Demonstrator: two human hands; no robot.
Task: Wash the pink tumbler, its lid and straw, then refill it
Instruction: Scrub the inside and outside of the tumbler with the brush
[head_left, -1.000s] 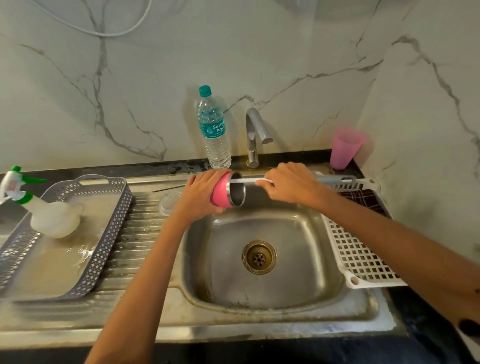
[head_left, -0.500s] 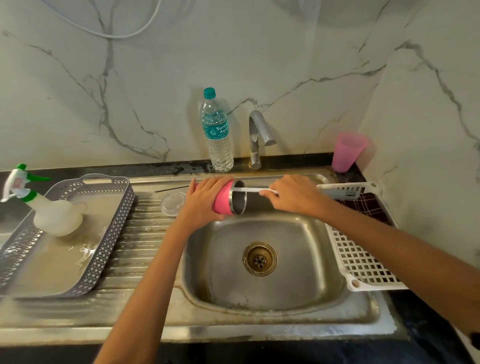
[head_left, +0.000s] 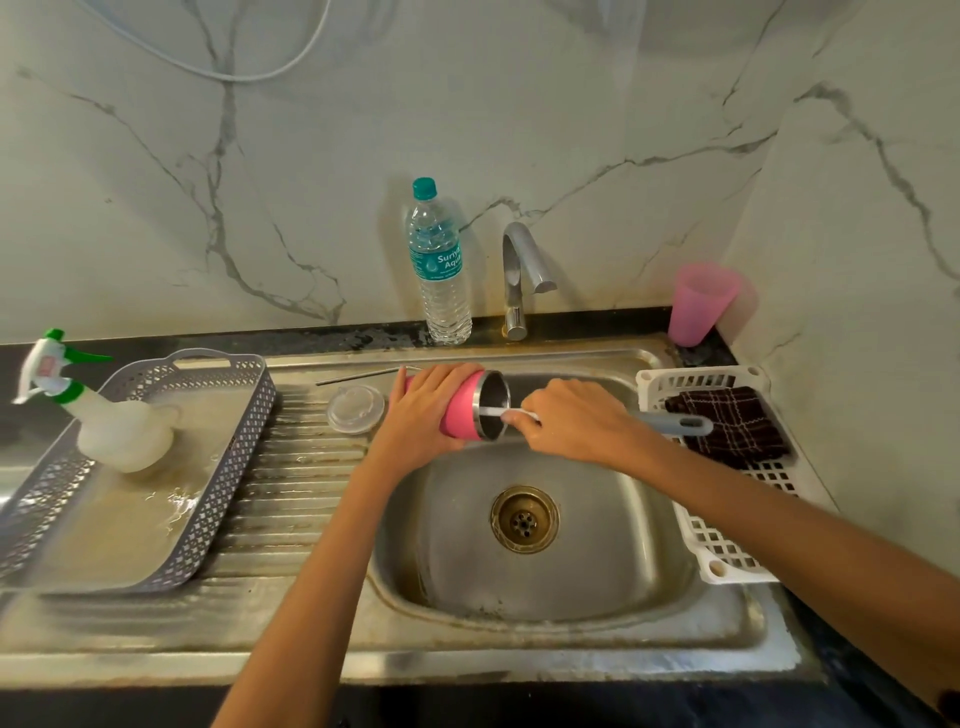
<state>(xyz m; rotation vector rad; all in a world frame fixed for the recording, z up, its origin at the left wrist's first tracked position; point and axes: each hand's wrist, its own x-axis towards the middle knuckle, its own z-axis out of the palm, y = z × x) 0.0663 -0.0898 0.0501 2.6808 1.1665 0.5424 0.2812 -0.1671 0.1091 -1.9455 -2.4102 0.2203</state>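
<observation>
— Any writing to read here?
— Only the teal label (head_left: 435, 264) on the water bottle (head_left: 441, 312): white letters "Suriy" over "Aqu", the ends curving out of sight.
— And the spray bottle (head_left: 122, 434)?
— A red sticker (head_left: 45, 367) on its head, its print too small to read.

Left side's got a white spray bottle (head_left: 111, 431) with a green trigger standing in a wet grey lattice tray (head_left: 254, 426). Water bottle (head_left: 439, 270) and tap (head_left: 522, 270) are side by side at the marble wall, pink cup (head_left: 698, 304) in the corner, and a dark checked cloth (head_left: 727, 421) lies in the white rack (head_left: 727, 545).
</observation>
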